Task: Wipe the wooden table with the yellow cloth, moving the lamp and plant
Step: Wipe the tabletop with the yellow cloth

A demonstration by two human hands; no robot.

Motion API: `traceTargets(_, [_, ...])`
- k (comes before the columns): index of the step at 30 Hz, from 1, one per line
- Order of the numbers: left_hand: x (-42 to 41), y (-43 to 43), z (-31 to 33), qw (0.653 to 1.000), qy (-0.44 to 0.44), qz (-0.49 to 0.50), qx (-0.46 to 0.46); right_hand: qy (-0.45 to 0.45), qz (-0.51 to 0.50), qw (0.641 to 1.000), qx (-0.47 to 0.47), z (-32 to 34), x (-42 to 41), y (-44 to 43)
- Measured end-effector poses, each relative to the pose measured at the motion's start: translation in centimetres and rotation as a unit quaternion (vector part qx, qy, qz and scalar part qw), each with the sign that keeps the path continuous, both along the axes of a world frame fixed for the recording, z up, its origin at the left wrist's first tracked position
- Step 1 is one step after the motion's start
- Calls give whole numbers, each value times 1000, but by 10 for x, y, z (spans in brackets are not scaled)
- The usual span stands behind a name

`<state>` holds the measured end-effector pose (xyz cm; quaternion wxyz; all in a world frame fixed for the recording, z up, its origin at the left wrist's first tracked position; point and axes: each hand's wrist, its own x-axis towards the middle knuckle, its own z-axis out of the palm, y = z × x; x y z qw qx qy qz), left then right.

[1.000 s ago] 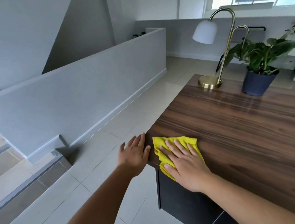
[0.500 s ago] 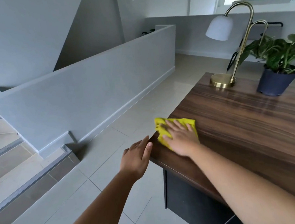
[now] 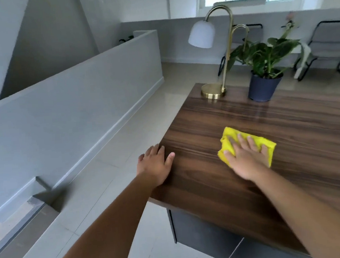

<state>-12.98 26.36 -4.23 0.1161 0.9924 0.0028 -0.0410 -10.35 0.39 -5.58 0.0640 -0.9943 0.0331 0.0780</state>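
Observation:
The wooden table (image 3: 206, 129) fills the right half of the view. My right hand (image 3: 244, 157) lies flat on the folded yellow cloth (image 3: 230, 137), pressing it onto the tabletop, fingers spread. My left hand (image 3: 156, 165) rests on the table's left edge with the thumb on the top and holds nothing. At the far left corner stands the lamp (image 3: 213, 91), with a brass base, a curved brass stem and a white shade. Right of it sits the plant (image 3: 263, 83), green leaves in a dark blue pot.
Pale floor tiles (image 3: 107, 175) run along the table's left side, bounded by a low grey wall (image 3: 70, 108). Steps drop away at the lower left. Black-framed chairs (image 3: 332, 48) stand beyond the table at the far right.
My right hand has slid the cloth from the table's left edge to the right, further onto the top. My left hand has moved up onto the table edge.

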Motion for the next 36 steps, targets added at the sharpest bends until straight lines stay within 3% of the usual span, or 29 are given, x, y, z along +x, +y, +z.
traceTargets(5, [12, -48, -6, 998, 19, -51, 7, -34, 174, 984, 5, -4, -73, 14])
traceTargets(7, [11, -70, -7, 998, 12, -67, 5, -29, 197, 980, 19, 0, -82, -9])
traceTargets(9, [7, -88, -8, 997, 10, -81, 8, -35, 152, 988, 16, 4, -83, -49])
traceTargets(15, [-13, -112, -15, 996, 5, -83, 35, -12, -132, 991, -11, -2, -110, -200])
traceTargets(20, [-25, -122, -16, 998, 4, -58, 29, -2, -216, 976, -9, -2, -135, -181])
traceTargets(22, [-30, -134, -15, 998, 0, -56, 22, 3, -164, 987, -3, -3, -143, -147])
traceTargets(25, [-36, -161, -14, 997, -7, -78, 16, -47, -6, 999, -25, -11, -163, -110])
traceTargets(28, [-38, -193, -13, 995, -9, -101, 7, -67, 112, 991, -3, -13, -179, -126])
traceTargets(30, [-40, -211, -14, 993, -8, -116, 5, -77, 128, 989, 19, -15, -191, -156])
traceTargets(32, [-41, -221, -16, 992, -5, -122, 13, -70, 85, 994, 4, -14, -197, -196])
traceTargets(36, [-43, -225, -22, 993, -17, -114, 11, -24, -114, 993, -35, -9, -210, -295])
